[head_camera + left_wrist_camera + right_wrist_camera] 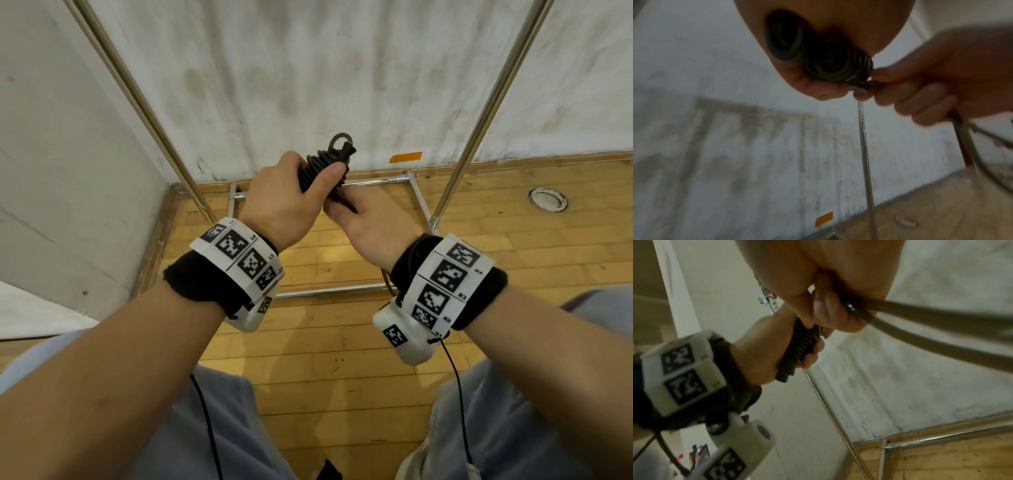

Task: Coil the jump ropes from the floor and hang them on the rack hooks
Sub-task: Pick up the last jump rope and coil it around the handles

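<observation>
Mid-coil, by the look of it, not yet at the hanging stage. Left hand (284, 202) wrapped tight round the two ribbed black handles (320, 171) of the jump rope (941, 331), held together as one bundle, thumb pressed across the front, a small ring and clip poking out at the top. Seen from the left wrist view as two round handle ends (818, 53) side by side in the palm. Right hand (373, 219) just below and to the right, touching the left, fingers (906, 91) curled on the cord where it leaves the handles. From there the cord running down and off to the right in a loose loop, lower part out of sight; how much is already gathered, hard to say.

All held up in front of the body, above the wooden floor (308, 342), between the two slanting metal uprights (486, 113) of the rack, with its base bars (342, 291) on the floor near the wall. No hooks visible in any view.

Next move, likely: draw the slack up with the right, lay even loops against the handles, pin each under the left thumb. Needs steady tension so no loop slips free, then a lift toward a hook somewhere above.
</observation>
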A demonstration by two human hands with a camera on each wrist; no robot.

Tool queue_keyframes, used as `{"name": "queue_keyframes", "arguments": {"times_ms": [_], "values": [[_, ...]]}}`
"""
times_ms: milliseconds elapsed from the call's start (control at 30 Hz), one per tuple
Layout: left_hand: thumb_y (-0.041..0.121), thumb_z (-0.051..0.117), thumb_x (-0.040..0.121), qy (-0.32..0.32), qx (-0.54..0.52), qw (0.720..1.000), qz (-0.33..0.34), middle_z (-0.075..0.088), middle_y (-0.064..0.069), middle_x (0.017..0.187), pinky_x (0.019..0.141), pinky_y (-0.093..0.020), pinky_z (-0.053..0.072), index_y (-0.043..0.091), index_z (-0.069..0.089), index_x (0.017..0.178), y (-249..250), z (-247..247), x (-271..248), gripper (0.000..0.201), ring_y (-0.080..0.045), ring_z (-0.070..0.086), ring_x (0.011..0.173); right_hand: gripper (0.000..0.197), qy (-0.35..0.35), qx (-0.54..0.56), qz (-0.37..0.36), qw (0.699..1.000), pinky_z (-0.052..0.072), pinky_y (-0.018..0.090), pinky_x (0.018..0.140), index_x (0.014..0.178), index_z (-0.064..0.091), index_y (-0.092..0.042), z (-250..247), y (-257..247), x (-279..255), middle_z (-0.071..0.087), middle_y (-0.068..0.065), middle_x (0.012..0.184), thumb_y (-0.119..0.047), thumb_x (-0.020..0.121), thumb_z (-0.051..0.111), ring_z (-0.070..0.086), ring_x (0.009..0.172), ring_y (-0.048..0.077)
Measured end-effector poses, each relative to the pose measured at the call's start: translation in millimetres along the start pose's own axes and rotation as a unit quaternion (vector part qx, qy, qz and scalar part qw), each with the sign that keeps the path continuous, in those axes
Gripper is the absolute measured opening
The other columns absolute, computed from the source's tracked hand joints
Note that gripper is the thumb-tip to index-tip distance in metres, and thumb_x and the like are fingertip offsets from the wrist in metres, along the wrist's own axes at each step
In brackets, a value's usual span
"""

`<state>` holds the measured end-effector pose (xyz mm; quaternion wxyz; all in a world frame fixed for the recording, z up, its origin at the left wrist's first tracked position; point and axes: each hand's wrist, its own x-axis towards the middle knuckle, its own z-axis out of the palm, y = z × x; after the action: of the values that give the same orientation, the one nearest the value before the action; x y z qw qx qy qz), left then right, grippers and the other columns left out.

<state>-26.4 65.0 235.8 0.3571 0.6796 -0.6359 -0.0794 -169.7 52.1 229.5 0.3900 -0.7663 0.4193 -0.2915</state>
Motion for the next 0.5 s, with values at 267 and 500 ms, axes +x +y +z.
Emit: {"name": "queue_keyframes", "arguments": {"times_ms": [267,500], "values": [[0.064,0.044,0.088,-0.018,0.000,1.000,-0.015,0.050,0.009,0.065,0.047,-0.024,0.028,0.021,0.043,0.087,1,12,0,0.043,-0.004,0.047,0.057,0.037,0.026,0.002,0.017,1.000,0.025,0.015,0.041,0.059,0.047,-0.026,-9,-1,3,0.039,-0.008,0.049,-0.018,0.096,0.047,0.036,0.037,0.004],[0.054,0.034,0.096,-0.155,-0.139,0.975,-0.075,0.055,-0.001,0.075,0.052,-0.033,0.044,0.017,0.034,0.106,11,13,-4,0.038,-0.016,0.052,0.057,0.038,0.037,0.023,0.020,0.999,0.027,0.015,0.044,0.060,0.046,-0.027,-15,3,1,0.042,-0.007,0.056,-0.015,0.097,0.043,0.036,0.041,0.001]]}}
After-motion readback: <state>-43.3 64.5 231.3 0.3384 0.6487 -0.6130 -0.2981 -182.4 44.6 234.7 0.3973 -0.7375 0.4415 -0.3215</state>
